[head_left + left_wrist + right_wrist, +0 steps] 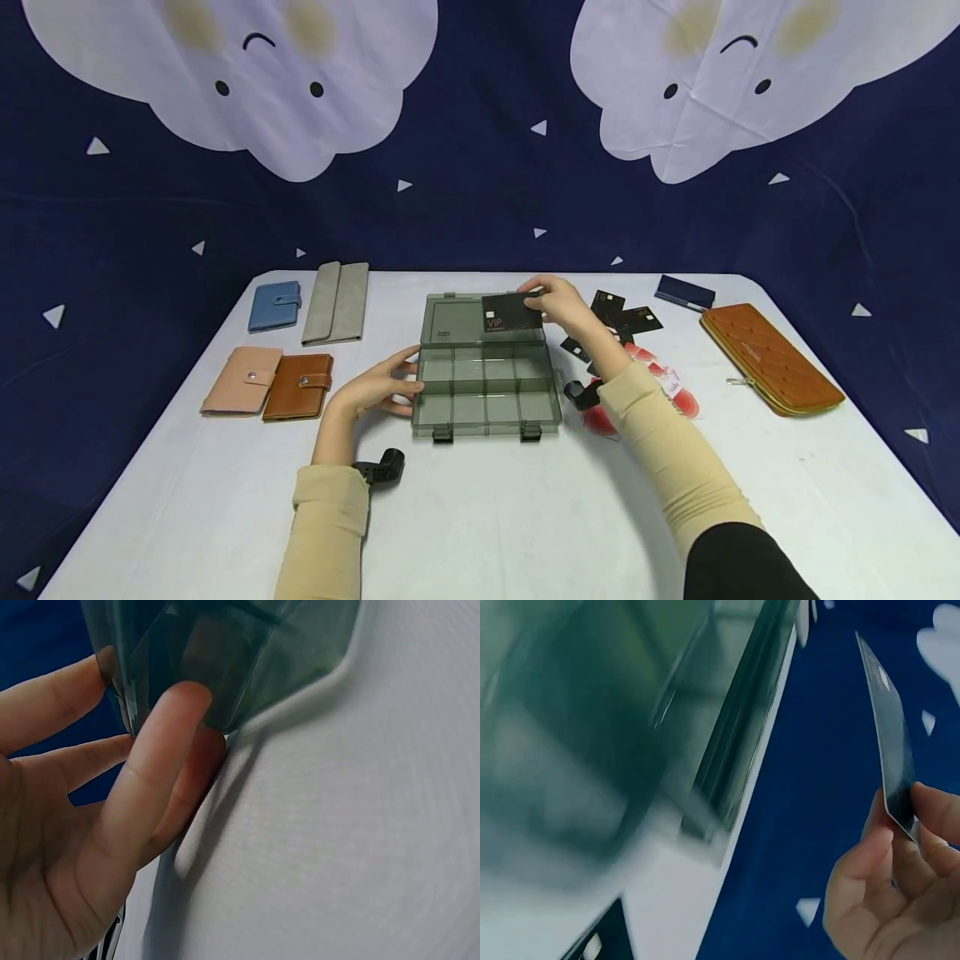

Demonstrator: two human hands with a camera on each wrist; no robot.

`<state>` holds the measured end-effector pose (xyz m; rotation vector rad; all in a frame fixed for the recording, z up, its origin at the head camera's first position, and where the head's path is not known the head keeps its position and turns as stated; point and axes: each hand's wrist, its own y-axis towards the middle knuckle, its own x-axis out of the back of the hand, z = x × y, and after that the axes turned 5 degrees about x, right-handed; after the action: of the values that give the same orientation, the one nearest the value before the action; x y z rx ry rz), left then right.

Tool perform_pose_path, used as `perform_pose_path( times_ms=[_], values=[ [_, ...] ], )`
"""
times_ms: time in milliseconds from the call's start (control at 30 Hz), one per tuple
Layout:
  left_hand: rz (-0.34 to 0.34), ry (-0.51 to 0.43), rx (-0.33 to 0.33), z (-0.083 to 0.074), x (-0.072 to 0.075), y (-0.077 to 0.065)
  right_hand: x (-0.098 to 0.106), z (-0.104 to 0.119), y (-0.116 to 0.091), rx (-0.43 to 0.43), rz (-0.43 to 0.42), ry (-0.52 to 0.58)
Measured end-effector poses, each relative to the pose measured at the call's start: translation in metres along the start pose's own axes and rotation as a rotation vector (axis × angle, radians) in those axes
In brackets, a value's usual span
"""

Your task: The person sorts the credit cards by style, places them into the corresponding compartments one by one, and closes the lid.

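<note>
A translucent grey-green compartment box (486, 387) lies with its lid (453, 321) folded back, in the middle of the table. At its left side my left hand (380, 385) holds the edge; in the left wrist view the thumb (161, 761) overlaps the box corner, with other fingers behind. Over the lid, my right hand (558, 304) pinches a black VIP card (510, 313) between thumb and fingers. Its edge-on card (889, 735) shows in the right wrist view. Several more black cards (637, 319) lie overlapped to the right of the box, partly hidden by the right forearm.
Left of the box are a blue wallet (274, 306), a grey folding wallet (337, 304), a pink wallet (242, 381) and a brown wallet (298, 387). On the right lie red-and-white round-patterned items (682, 400), a dark card case (685, 292) and a brown zip purse (772, 358).
</note>
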<state>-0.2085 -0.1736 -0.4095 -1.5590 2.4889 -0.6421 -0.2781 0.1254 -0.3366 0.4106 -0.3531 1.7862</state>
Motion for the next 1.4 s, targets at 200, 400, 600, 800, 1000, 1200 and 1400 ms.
perform_pose_path(
  times_ms=[200, 400, 600, 800, 1000, 1200, 1400],
  values=[
    [-0.002, 0.002, 0.008, 0.000, 0.000, 0.000, -0.029, 0.014, -0.002, 0.033, 0.161, -0.085],
    [-0.007, 0.003, 0.008, 0.000, 0.001, 0.001, -0.054, 0.021, 0.000, -0.018, 0.309, -0.183],
    [-0.006, -0.002, 0.013, 0.001, 0.001, 0.002, -0.071, 0.020, 0.001, -0.037, 0.357, -0.262],
    [-0.004, -0.002, 0.016, 0.000, 0.001, 0.001, -0.080, 0.016, 0.003, 0.010, 0.401, -0.372],
    [-0.005, -0.002, 0.015, 0.000, 0.001, 0.000, -0.083, 0.021, -0.001, 0.027, 0.462, -0.499],
    [0.002, 0.003, 0.008, 0.000, 0.001, 0.001, -0.082, 0.023, -0.003, -0.039, 0.596, -0.552],
    [0.005, 0.005, 0.013, 0.001, 0.002, 0.001, -0.080, 0.019, -0.003, -0.064, 0.676, -0.541]
  ],
)
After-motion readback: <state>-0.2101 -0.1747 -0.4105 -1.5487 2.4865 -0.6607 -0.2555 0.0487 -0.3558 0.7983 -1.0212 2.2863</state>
